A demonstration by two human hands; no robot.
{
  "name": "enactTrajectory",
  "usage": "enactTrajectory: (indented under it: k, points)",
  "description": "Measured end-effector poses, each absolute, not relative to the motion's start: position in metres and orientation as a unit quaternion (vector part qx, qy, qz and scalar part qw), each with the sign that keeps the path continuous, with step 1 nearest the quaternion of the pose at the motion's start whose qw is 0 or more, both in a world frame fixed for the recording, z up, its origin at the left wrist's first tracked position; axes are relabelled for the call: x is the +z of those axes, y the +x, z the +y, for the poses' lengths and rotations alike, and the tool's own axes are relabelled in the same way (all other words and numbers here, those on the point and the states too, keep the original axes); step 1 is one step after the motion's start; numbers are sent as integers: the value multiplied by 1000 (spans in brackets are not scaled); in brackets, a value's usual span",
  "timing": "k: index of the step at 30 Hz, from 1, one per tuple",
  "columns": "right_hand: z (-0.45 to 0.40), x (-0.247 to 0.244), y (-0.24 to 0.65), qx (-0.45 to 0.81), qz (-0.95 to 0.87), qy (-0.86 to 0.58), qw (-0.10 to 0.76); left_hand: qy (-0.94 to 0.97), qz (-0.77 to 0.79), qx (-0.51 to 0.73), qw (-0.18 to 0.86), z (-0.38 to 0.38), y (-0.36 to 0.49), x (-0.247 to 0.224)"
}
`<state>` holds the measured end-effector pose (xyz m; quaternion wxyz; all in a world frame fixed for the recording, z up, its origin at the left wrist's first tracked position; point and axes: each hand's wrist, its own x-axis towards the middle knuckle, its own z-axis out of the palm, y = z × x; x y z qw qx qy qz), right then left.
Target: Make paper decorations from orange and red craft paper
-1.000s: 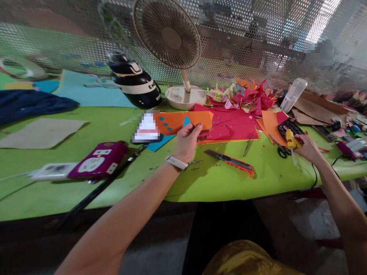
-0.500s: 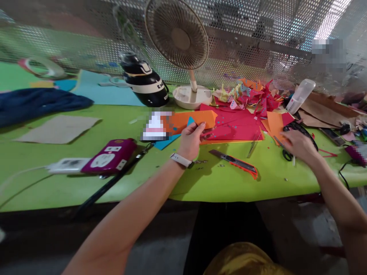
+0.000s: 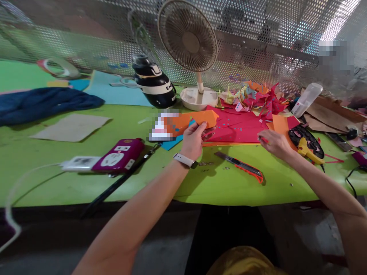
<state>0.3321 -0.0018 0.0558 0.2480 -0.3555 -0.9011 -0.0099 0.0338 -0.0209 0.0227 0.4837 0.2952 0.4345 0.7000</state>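
Note:
My left hand, with a pale-banded watch on its wrist, is closed in a pinch on a strip of orange paper. Blue paper shows beneath and beside that strip. My right hand has curled fingers at the right edge of a stack of red paper sheets. What those fingers hold, if anything, is too small to make out. A utility knife with an orange-edged handle lies between the hands, blade toward the left.
A fan and a black bottle stand behind. Paper scraps are heaped at the back right. A yellow glue gun lies beyond my right wrist. A purple power strip and dark blue cloth lie left.
My right hand has moved left from the scissors to the red paper's edge. The scissors and tweezers no longer show; the glue gun has come into view. My left hand keeps its pinch.

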Motion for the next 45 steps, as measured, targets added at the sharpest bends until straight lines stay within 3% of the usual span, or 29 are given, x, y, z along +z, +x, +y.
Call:
enactTrajectory:
  k: [3,5,8,15,21,28,45]
  points:
    - [17,58,312,154,-790,-423,417,293,448,693,484,-21,34,21]
    - [32,54,297,243,-745,-421,457,286,450,693,485,-20,35,20]
    - [48,44,281,299,-729,-449,421,279,444,699,486,-19,34,19]
    - [55,50,281,228,-759,-513,330,279,433,707,485,-18,33,20]
    - [80,42,256,362,-689,-461,425,264,433,700,503,-21,34,23]
    - [102,26,219,433,-617,-480,448,270,430,694,509,-19,29,22]
    - [101,19,209,362,-717,-439,404,277,439,681,516,-20,28,23]
